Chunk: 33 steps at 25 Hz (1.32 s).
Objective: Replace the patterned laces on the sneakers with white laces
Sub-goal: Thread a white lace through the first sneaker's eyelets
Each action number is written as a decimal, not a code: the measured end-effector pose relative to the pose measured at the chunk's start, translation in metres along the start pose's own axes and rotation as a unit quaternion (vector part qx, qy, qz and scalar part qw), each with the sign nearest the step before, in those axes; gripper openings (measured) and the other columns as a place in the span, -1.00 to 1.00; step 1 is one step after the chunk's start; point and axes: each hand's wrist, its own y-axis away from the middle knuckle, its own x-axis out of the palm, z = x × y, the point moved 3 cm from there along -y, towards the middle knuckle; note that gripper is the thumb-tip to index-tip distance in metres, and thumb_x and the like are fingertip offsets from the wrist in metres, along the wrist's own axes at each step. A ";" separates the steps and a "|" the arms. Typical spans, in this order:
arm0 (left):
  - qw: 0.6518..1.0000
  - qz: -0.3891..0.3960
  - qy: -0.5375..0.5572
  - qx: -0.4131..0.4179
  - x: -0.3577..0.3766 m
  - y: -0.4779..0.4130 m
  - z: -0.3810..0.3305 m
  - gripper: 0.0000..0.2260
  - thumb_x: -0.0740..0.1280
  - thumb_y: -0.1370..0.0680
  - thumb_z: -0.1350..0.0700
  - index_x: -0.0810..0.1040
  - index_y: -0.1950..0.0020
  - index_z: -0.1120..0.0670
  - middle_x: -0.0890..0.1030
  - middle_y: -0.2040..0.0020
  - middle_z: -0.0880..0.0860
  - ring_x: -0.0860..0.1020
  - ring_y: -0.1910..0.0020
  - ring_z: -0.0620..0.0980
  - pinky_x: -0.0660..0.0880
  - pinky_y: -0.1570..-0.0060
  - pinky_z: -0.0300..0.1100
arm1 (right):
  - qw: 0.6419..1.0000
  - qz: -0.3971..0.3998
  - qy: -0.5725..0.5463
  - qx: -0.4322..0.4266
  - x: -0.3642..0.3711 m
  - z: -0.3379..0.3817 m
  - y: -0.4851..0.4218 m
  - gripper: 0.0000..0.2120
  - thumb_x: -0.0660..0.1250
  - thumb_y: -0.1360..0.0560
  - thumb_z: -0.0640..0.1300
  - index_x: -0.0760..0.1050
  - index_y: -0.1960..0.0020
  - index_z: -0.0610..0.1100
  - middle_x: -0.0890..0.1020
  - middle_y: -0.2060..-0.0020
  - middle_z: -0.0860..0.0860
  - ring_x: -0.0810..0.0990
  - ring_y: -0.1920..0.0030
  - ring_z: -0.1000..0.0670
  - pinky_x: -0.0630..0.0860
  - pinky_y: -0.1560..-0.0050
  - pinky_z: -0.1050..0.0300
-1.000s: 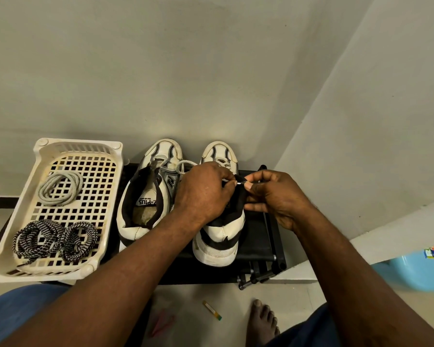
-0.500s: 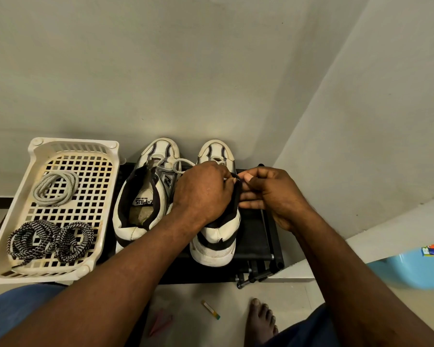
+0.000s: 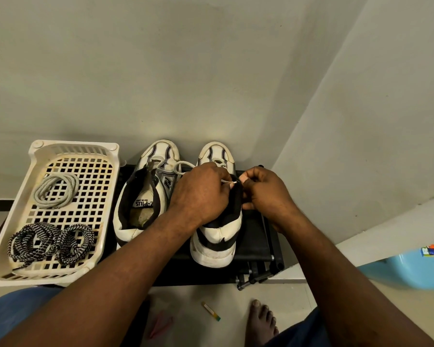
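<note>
Two white-and-black sneakers stand side by side on a low black stand [image 3: 256,236], toes toward the wall. The left sneaker [image 3: 145,196] has no lace across its open tongue. My left hand [image 3: 201,194] covers the top of the right sneaker [image 3: 218,236] and pinches a white lace [image 3: 227,181] near its tip. My right hand [image 3: 263,191] holds the shoe's black collar at the right side, fingers curled beside the lace tip. A loop of the same white lace [image 3: 183,166] shows between the shoes.
A cream plastic basket [image 3: 18,204] at the left holds a coiled white lace [image 3: 55,190] and two coiled black-and-white patterned laces [image 3: 50,242]. A wall corner stands close behind. A blue tub [image 3: 411,269] is at the right. My bare foot [image 3: 261,321] and small scraps lie on the floor.
The white lace tip has come further out between my hands. Both hands stay on the right sneaker, barely shifted.
</note>
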 end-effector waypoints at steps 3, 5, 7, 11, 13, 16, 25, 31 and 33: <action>1.000 -0.017 -0.005 0.000 -0.004 0.001 0.000 -0.79 0.34 -0.59 0.00 0.71 -0.14 -0.04 0.71 -0.06 -0.02 0.65 -0.03 0.03 0.55 -0.02 -0.09 | 1.000 0.005 -0.026 0.008 -0.005 0.001 0.000 -0.86 0.29 -0.68 -0.17 0.61 -0.04 -0.15 0.71 0.09 -0.10 0.74 0.12 -0.08 0.72 0.13 0.00; 0.999 -0.020 -0.026 -0.003 -0.002 0.000 -0.001 -0.79 0.31 -0.60 -0.03 0.72 -0.09 -0.03 0.71 0.00 -0.01 0.66 0.02 0.05 0.57 0.04 -0.08 | 0.997 0.021 -0.073 0.013 -0.006 0.002 0.002 -0.84 0.30 -0.69 -0.14 0.63 -0.04 -0.18 0.72 0.12 -0.11 0.74 0.20 -0.05 0.71 0.16 0.02; 0.999 -0.015 -0.045 -0.005 0.001 -0.002 -0.002 -0.75 0.27 -0.61 -0.08 0.72 -0.03 -0.02 0.70 0.07 0.00 0.65 0.08 0.06 0.59 0.09 -0.06 | 0.996 0.025 -0.080 0.003 -0.005 0.001 0.002 -0.82 0.34 -0.67 -0.09 0.65 -0.03 -0.17 0.74 0.12 -0.12 0.74 0.21 -0.06 0.68 0.19 0.07; 1.000 -0.001 -0.020 -0.006 0.005 -0.004 -0.002 -0.75 0.28 -0.62 -0.13 0.70 0.01 -0.05 0.68 0.11 -0.03 0.64 0.11 0.03 0.58 0.11 -0.05 | 0.997 0.020 -0.068 0.004 -0.007 -0.004 0.000 -0.82 0.39 -0.65 -0.08 0.65 0.02 -0.18 0.75 0.13 -0.14 0.74 0.18 -0.08 0.67 0.17 0.08; 1.000 0.004 -0.018 0.002 0.001 -0.003 -0.002 -0.78 0.32 -0.61 -0.14 0.70 -0.03 -0.07 0.67 0.07 -0.06 0.63 0.07 0.01 0.57 0.10 -0.06 | 0.999 0.003 -0.052 0.008 -0.006 -0.003 -0.001 -0.81 0.37 -0.66 -0.08 0.63 0.03 -0.18 0.74 0.14 -0.14 0.74 0.20 -0.06 0.67 0.20 0.08; 0.999 0.021 -0.049 0.007 -0.003 -0.002 0.001 -0.82 0.37 -0.57 -0.11 0.69 -0.10 -0.12 0.68 0.00 -0.06 0.64 0.01 0.05 0.59 0.06 -0.03 | 0.993 -0.105 -0.060 -0.003 -0.020 0.003 -0.005 -0.78 0.29 -0.70 -0.07 0.59 0.05 -0.13 0.72 0.15 -0.08 0.75 0.19 -0.05 0.70 0.19 0.02; 0.995 0.039 0.080 -0.040 -0.005 -0.006 0.006 -0.86 0.38 -0.58 -0.02 0.73 -0.03 -0.10 0.69 0.11 -0.08 0.63 0.08 -0.03 0.56 0.05 -0.11 | 0.997 -0.009 0.011 -0.072 -0.017 0.011 0.002 -0.84 0.51 -0.55 -0.02 0.67 0.04 -0.13 0.72 0.24 -0.02 0.71 0.25 0.03 0.67 0.20 0.16; 1.000 0.012 0.023 -0.016 0.003 -0.003 0.002 -0.78 0.32 -0.64 -0.09 0.71 -0.09 -0.04 0.62 -0.02 -0.05 0.60 -0.02 0.04 0.56 0.00 0.02 | 0.999 0.010 -0.004 -0.034 -0.015 0.008 0.002 -0.81 0.50 -0.56 -0.09 0.60 0.11 -0.21 0.71 0.26 -0.11 0.73 0.25 -0.05 0.71 0.18 0.06; 0.999 0.006 0.030 -0.017 0.004 -0.003 0.001 -0.78 0.33 -0.63 -0.13 0.71 -0.09 -0.06 0.62 -0.03 -0.06 0.59 -0.03 0.01 0.54 0.02 -0.03 | 0.998 0.023 -0.060 -0.004 -0.017 0.005 0.001 -0.81 0.44 -0.61 -0.11 0.58 0.12 -0.19 0.71 0.21 -0.14 0.72 0.26 -0.07 0.69 0.18 0.04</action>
